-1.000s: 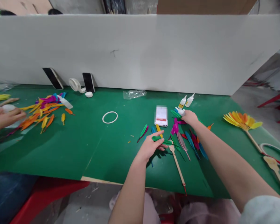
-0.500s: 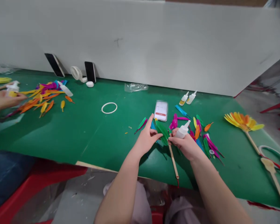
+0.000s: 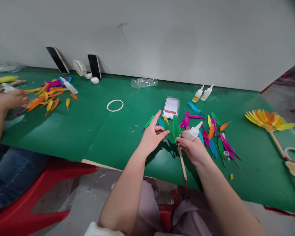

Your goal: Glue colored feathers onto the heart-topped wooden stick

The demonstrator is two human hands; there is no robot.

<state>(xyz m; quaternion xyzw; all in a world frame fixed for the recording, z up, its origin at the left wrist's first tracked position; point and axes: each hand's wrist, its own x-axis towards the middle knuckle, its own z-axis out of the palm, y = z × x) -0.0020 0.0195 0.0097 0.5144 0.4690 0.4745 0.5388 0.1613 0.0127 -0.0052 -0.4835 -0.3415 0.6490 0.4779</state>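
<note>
My left hand point(image 3: 152, 135) has its index finger stretched out. Its thumb and other fingers close on a green feather point(image 3: 170, 133). In my right hand point(image 3: 195, 150) is a white glue bottle point(image 3: 193, 132), nozzle pointing up and right. The right thumb and index finger touch the base of another green feather point(image 3: 176, 126), standing upright at the top of a thin wooden handle point(image 3: 182, 164). A red cord hangs from the handle's lower end. Blue feathers show partly behind my left hand; the fan head is mostly hidden by my fingers.
A lit phone point(image 3: 170, 107) lies beyond my hands. Loose coloured feathers point(image 3: 212, 131) and two glue bottles point(image 3: 202, 94) are to the right, past them a yellow-orange feather fan point(image 3: 270, 121). A white ring point(image 3: 115, 105) lies left. A co-worker's hand point(image 3: 16, 98) is at far left.
The view has shifted slightly. The green feathers between my hands now stand more upright and spread apart. The co-worker's hand has turned over its bottle. My right hand still holds the glue bottle.
</note>
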